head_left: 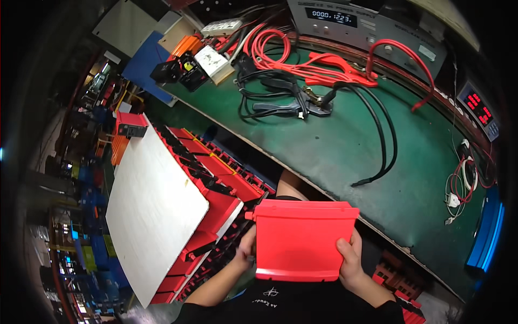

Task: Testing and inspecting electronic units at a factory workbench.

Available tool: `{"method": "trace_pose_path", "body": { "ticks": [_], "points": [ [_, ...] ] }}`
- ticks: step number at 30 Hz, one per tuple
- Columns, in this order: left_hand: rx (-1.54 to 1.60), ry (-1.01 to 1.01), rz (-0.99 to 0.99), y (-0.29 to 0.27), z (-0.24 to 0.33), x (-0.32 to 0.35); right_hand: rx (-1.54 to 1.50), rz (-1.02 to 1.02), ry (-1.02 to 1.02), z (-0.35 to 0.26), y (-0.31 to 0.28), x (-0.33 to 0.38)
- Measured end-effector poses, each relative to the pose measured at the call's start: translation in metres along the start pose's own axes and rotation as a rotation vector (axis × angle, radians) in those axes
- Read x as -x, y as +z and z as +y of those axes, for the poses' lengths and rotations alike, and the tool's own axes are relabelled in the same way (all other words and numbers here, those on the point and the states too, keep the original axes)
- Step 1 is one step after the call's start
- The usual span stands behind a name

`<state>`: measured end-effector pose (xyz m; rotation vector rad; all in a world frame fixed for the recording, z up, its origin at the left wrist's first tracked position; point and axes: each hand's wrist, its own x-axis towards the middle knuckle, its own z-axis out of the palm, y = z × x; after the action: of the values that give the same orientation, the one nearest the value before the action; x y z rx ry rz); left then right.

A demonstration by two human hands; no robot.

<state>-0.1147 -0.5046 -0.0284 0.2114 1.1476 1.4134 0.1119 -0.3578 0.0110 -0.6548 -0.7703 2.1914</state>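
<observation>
A flat red box-shaped unit (299,243) is held up in front of my body, its broad smooth face toward me. My right hand (349,259) grips its right side, with the thumb on the face and the other fingers mostly hidden behind. At the left side is my left hand (248,243), closed against the edge, its fingers partly hidden by the unit. A small red knob-like part (250,215) sticks out at the unit's upper left corner.
On my left, a white board (156,210) tops stacked layers of red units (224,208). The green bench (334,135) carries black clamp cables (275,102), a red clamp (340,67) and coiled red leads (264,46). A power supply (367,32) stands behind; a meter (479,110) is at right.
</observation>
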Motion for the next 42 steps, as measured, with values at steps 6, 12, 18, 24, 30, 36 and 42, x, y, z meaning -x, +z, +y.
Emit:
{"method": "trace_pose_path", "body": {
  "ticks": [6,12,18,24,30,36,42],
  "points": [
    [-0.960,0.430,-0.454,0.002,-0.048,0.025,-0.066,0.106,-0.275,0.051,0.010,0.025],
    [0.043,0.308,0.034,0.067,0.009,0.034,0.613,-0.537,-0.318,0.017,0.017,-0.010],
    [-0.189,0.375,0.297,0.036,0.160,0.061,0.491,-0.603,0.034,-0.002,0.023,-0.029],
    [-0.376,0.314,0.755,-0.064,0.273,0.115,0.587,-0.421,0.057,0.017,-0.038,-0.009],
    [-0.723,-0.119,1.062,-0.126,0.365,0.132,0.651,-0.182,0.141,0.035,-0.116,0.025],
    [-0.713,-0.037,1.165,-0.138,0.359,0.132,0.878,-0.129,0.134,0.028,-0.129,0.022],
    [-1.429,0.464,1.185,-0.136,0.302,0.134,0.716,0.010,0.100,0.043,-0.133,0.005]
  ]
}}
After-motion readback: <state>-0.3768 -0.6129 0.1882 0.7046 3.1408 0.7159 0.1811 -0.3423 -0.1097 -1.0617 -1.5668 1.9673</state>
